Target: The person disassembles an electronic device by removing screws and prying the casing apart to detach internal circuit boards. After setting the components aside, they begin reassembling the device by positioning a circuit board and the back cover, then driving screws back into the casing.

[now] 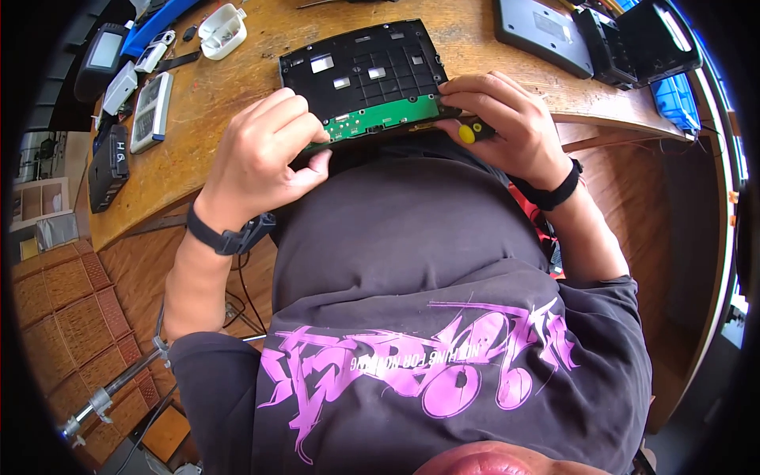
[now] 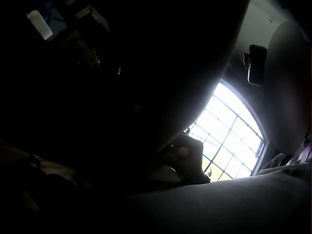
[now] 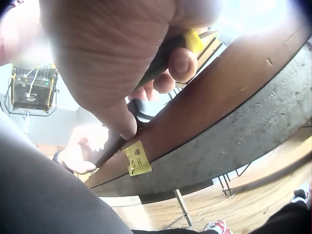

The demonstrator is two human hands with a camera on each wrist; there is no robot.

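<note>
A black plastic housing [image 1: 364,67] with a green circuit board [image 1: 384,117] along its near side lies at the table's front edge. My left hand [image 1: 265,146] pinches its near left corner between thumb and fingers. At the near right corner, my right hand [image 1: 507,123] grips the housing and also keeps a screwdriver with a yellow-tipped handle [image 1: 467,133] against the palm. From the right wrist view, the right hand [image 3: 112,53] curls round the dark handle with its yellow end [image 3: 194,41]. The left wrist view is mostly too dark to tell the hand's work.
Left on the wooden table [image 1: 237,79] are a white case [image 1: 223,32], a grey-white device [image 1: 150,112] and a black box [image 1: 110,168]. At the right back stand a grey panel [image 1: 543,36], black housings [image 1: 633,47] and a blue bin [image 1: 675,103].
</note>
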